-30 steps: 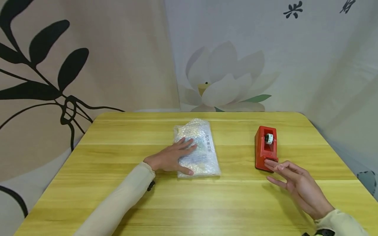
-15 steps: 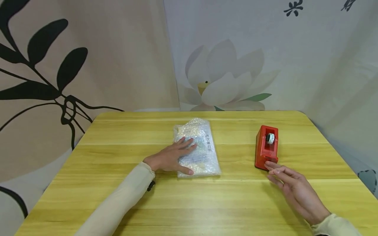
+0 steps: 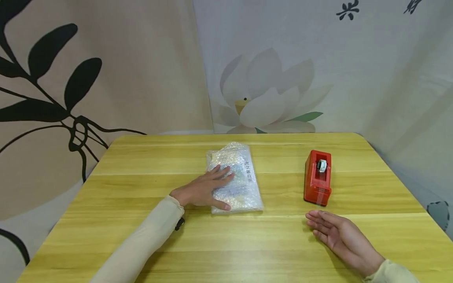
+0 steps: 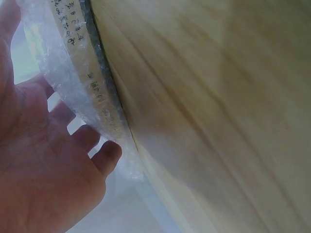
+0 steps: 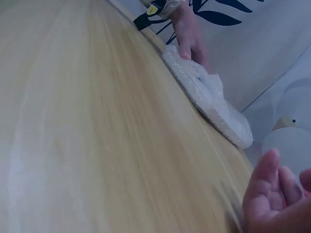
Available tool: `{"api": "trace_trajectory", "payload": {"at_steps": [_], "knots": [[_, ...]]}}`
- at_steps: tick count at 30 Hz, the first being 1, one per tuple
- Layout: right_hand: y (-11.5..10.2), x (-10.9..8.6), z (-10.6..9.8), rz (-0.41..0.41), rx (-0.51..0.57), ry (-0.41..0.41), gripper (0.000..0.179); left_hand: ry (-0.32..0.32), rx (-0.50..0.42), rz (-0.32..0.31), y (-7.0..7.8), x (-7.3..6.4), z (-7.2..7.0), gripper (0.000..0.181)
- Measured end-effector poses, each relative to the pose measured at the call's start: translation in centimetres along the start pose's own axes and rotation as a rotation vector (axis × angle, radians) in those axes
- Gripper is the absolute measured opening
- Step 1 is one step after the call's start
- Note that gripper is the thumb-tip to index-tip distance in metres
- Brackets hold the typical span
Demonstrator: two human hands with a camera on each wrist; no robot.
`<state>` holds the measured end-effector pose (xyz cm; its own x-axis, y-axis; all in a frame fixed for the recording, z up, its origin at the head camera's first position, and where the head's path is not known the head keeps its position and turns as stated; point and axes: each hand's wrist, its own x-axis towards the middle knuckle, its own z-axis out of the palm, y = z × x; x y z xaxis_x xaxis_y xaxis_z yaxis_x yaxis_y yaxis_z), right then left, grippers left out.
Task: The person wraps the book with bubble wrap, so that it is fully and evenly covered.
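Observation:
A flat pack in bubble wrap (image 3: 240, 192), with printed characters along its side, lies on the table. My left hand (image 3: 205, 188) rests on it, fingers spread; in the left wrist view the fingers (image 4: 107, 158) lie along the wrap (image 4: 53, 63). To the right stands a red tape dispenser (image 3: 312, 184) with a small roll (image 3: 321, 166) in it. A clear strip of tape (image 3: 320, 196) runs down from its front edge towards my right hand (image 3: 345, 239), whose fingertips come together just in front of the dispenser, pinching the tape's end.
The wooden table (image 3: 141, 161) has rounded far corners. Behind it hangs a printed cloth (image 3: 159, 70) with leaves, a lotus and characters.
My right hand has moved from the dispenser's front back towards me and slightly left, and a strip of tape now shows there. The left hand has stayed on the pack.

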<state>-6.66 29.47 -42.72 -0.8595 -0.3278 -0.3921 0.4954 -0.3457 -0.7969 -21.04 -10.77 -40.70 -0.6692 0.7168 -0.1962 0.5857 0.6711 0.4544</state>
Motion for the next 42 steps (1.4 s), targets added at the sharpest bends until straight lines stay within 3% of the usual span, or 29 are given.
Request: {"api": "trace_trajectory", "payload": {"at_steps": [9,12,15,20,29,35,42], "knots": [[-0.1,-0.2,0.0,0.056,0.069,-0.046,0.038,0.005,0.002,0.002,0.1,-0.2,0.0,0.102],[-0.2,-0.1,0.4,0.059,-0.012,0.046,0.036,0.011,-0.004,0.004,0.2,-0.2,0.0,0.102],[-0.5,0.3,1.1,0.062,-0.098,0.191,0.038,0.014,-0.01,0.003,0.2,-0.3,-0.1,0.102],[-1.1,1.3,1.9,0.05,-0.134,0.349,0.044,0.016,-0.004,-0.002,0.0,-0.4,0.0,0.102],[-1.7,2.2,2.3,0.031,-0.049,0.418,0.04,0.008,0.0,0.019,0.1,-0.1,-0.1,0.102],[-1.8,2.5,2.3,0.025,-0.048,0.471,0.039,0.003,0.004,0.008,0.0,0.0,-0.1,0.102],[-2.2,2.6,2.1,-0.021,-0.208,0.54,0.035,0.006,0.001,0.017,0.0,-0.1,-0.2,0.101]]}}
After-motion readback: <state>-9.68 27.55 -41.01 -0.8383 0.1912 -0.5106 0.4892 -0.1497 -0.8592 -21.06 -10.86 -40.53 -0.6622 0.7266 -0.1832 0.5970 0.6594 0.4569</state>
